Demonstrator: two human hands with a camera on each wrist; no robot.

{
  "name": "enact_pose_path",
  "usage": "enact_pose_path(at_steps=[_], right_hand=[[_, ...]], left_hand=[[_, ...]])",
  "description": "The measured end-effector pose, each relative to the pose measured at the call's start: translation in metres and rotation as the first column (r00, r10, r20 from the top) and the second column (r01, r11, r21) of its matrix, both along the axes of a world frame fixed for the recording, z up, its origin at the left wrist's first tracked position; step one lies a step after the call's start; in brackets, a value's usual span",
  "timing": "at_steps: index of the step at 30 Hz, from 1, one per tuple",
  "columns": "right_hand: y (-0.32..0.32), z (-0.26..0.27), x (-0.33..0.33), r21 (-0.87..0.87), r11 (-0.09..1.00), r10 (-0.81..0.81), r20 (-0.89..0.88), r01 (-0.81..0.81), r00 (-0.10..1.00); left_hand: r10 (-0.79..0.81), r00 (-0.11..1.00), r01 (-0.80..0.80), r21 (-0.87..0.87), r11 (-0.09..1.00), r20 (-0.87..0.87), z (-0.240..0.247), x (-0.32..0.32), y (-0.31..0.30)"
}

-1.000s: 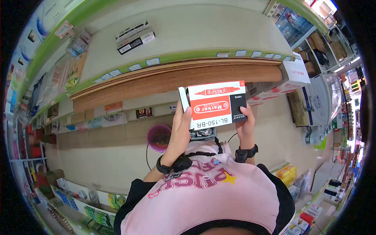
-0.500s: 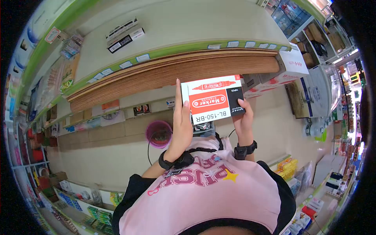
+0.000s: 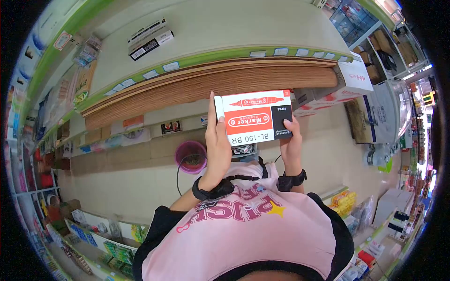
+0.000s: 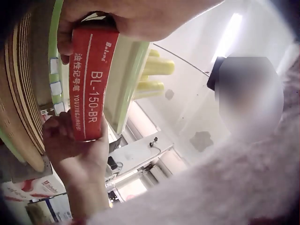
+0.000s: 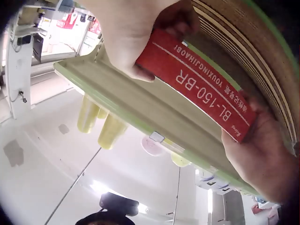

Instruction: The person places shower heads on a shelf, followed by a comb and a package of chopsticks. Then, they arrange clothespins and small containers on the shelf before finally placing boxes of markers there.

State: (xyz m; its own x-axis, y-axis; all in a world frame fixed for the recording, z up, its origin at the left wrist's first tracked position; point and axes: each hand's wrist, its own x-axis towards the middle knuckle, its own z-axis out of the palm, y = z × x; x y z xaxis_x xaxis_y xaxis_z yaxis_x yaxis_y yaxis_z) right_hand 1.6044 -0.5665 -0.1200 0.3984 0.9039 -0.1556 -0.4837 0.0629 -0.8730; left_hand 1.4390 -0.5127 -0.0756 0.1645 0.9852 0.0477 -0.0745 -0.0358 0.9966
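Note:
A white, red and black marker box (image 3: 253,117), marked "Marker" and "BL-150-BR", is held between both hands in front of the chest. My left hand (image 3: 218,145) grips its left end, thumb on the printed face and fingers up along the white end flap (image 3: 219,107). At the black end, my right hand (image 3: 292,145) holds it with the thumb over the front corner. Both wrist views show the red long side (image 4: 91,89) of the box, one hand at each end. The fingers behind the box are mostly hidden.
Beyond the hands is a shelf (image 3: 234,28) with a small black-and-white box (image 3: 150,44) on it. Brown corrugated boards (image 3: 197,93) lie below its green edge. A pink bucket (image 3: 191,157) stands on the floor, and a white carton (image 3: 355,75) is at the right.
The end flap, standing out beside a dark gap earlier, now lies closer against the box, with my left fingers straightened along it. The box has shifted slightly up and left in view.

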Motion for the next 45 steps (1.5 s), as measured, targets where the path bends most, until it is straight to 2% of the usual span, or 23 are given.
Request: enact_pose_path(at_steps=[4, 7, 11, 14, 17, 20, 22, 24, 26, 28, 30, 32, 36, 38, 42, 45], right_hand=[[-0.002, 0.004, -0.002, 0.057, 0.997, 0.055, 0.103, -0.061, 0.993], [-0.001, 0.0, 0.0, 0.035, 0.996, 0.073, 0.095, -0.077, 0.993], [-0.001, -0.002, 0.003, 0.023, 0.993, 0.114, 0.095, -0.117, 0.989], [-0.002, -0.002, 0.0, 0.003, 0.997, 0.082, 0.062, -0.082, 0.995], [-0.003, -0.004, -0.002, 0.032, 0.999, 0.032, 0.064, -0.034, 0.997], [-0.003, -0.006, 0.001, -0.004, 0.998, 0.066, 0.069, -0.066, 0.995], [-0.003, -0.005, -0.003, 0.006, 0.999, 0.041, 0.056, -0.041, 0.998], [-0.004, -0.004, -0.004, 0.013, 1.0, 0.022, 0.038, -0.023, 0.999], [-0.002, -0.002, -0.002, 0.039, 0.996, 0.079, 0.153, -0.086, 0.985], [-0.001, -0.011, 0.003, 0.015, 0.995, 0.099, 0.191, -0.104, 0.977], [0.0, -0.014, 0.002, -0.009, 0.992, 0.123, 0.226, -0.124, 0.966], [0.0, -0.011, 0.0, -0.023, 0.995, 0.095, 0.131, -0.093, 0.987], [0.001, -0.015, -0.007, -0.006, 0.998, 0.068, 0.048, -0.067, 0.997], [0.005, -0.013, -0.013, -0.044, 0.997, -0.075, -0.116, 0.07, 0.99], [0.002, -0.022, -0.007, -0.034, 0.999, -0.009, -0.116, 0.005, 0.993], [0.001, -0.023, -0.005, -0.03, 1.0, -0.001, -0.13, -0.003, 0.992]], left_hand=[[0.03, 0.999, -0.03, 0.004, 1.0, 0.037, -0.013, -0.004, 0.005], [0.075, 0.997, -0.074, -0.01, 0.997, 0.027, -0.013, -0.007, 0.006], [0.074, 0.992, -0.063, -0.101, 0.993, 0.106, -0.017, -0.007, 0.008], [0.089, 0.995, -0.088, -0.05, 0.995, 0.032, -0.014, -0.007, 0.007], [0.062, 0.998, -0.061, -0.11, 0.992, 0.007, -0.016, -0.008, 0.01], [-0.015, 1.0, 0.013, -0.176, 0.984, -0.013, -0.022, -0.009, 0.013], [0.055, 0.996, -0.059, -0.068, 0.996, -0.065, -0.016, -0.004, 0.009], [0.06, 0.995, -0.066, -0.072, 0.995, -0.078, -0.019, -0.003, 0.008], [0.064, 0.994, -0.071, -0.076, 0.995, -0.091, -0.026, -0.004, 0.009], [0.059, 0.998, -0.063, -0.132, 0.989, -0.029, -0.036, -0.008, 0.014], [0.066, 0.997, -0.071, -0.129, 0.989, -0.041, -0.034, -0.011, 0.016], [0.085, 0.995, -0.092, -0.141, 0.986, -0.055, -0.029, -0.012, 0.015], [0.099, 0.995, -0.102, -0.112, 0.988, -0.03, -0.033, -0.015, 0.014], [0.115, 0.993, -0.113, 0.053, 0.992, -0.027, -0.035, -0.012, 0.014], [0.134, 0.989, -0.127, 0.095, 0.987, -0.068, -0.032, -0.012, 0.013], [0.113, 0.989, -0.112, 0.018, 0.994, -0.09, -0.028, -0.012, 0.012]])
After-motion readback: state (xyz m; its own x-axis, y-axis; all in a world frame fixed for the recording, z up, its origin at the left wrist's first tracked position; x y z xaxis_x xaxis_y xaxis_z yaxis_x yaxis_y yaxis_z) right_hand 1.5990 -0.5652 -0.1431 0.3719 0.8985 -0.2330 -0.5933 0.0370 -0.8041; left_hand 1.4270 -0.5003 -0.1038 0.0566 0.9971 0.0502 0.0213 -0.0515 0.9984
